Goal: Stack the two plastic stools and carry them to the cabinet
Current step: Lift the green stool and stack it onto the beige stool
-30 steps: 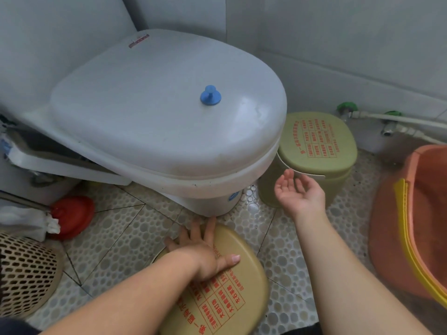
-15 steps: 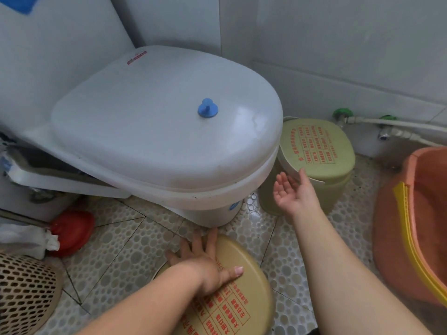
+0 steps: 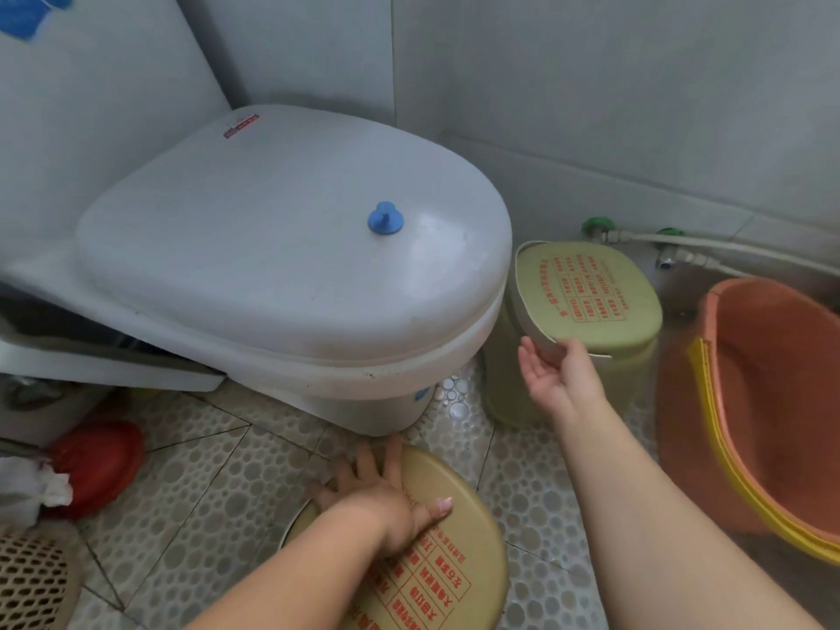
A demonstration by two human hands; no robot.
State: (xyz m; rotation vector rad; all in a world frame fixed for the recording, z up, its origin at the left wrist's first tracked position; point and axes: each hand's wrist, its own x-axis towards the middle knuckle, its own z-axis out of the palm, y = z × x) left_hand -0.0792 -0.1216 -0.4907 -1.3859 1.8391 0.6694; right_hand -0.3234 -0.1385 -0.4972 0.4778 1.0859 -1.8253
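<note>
Two olive-yellow plastic stools with red printed text stand on the tiled floor. The near stool (image 3: 445, 570) is at the bottom centre; my left hand (image 3: 386, 502) lies flat on its far-left rim, fingers spread over the edge. The far stool (image 3: 591, 288) stands right of the toilet, by the wall. My right hand (image 3: 554, 379) is palm up at that stool's front edge, with the thumb over the rim and the fingers under it.
A white toilet (image 3: 291, 256) with a closed lid and a blue knob fills the left and centre. An orange basin with a yellow one inside (image 3: 772, 411) stands at the right. A red plunger (image 3: 97, 461) and a mesh basket (image 3: 32, 584) are at the left. Pipes (image 3: 682, 247) run along the wall.
My right hand has moved forward from open air to the far stool's front rim and taken hold of it. My left hand has stayed on the near stool.
</note>
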